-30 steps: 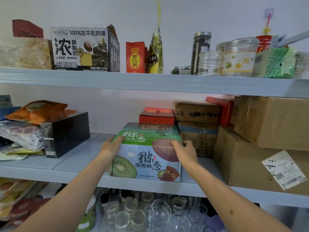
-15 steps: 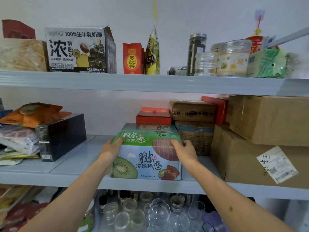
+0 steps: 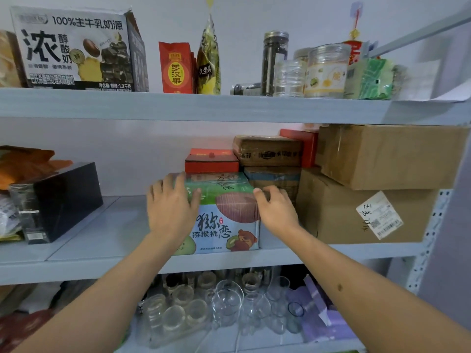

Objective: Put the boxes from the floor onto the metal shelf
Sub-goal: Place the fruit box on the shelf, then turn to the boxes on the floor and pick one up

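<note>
Kiwi box [image 3: 224, 220] sitting flat on the middle board of the metal shelf [image 3: 107, 235], snug beside the brown boxes [image 3: 356, 207]. Left hand [image 3: 170, 207] spread flat against its front corner, probably to steady it. Right hand [image 3: 277, 212] loosely curled at its right edge, pinching nothing. Looks placed already.

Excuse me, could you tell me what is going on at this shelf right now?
A person is stocking a metal shelf. A green and blue kiwi box sits on the middle level, in front of a flat red box and left of stacked cardboard boxes. The left hand lies with spread fingers over the box's top left corner, and the right hand rests loosely at its top right corner. Neither hand clearly grips the box.
</note>
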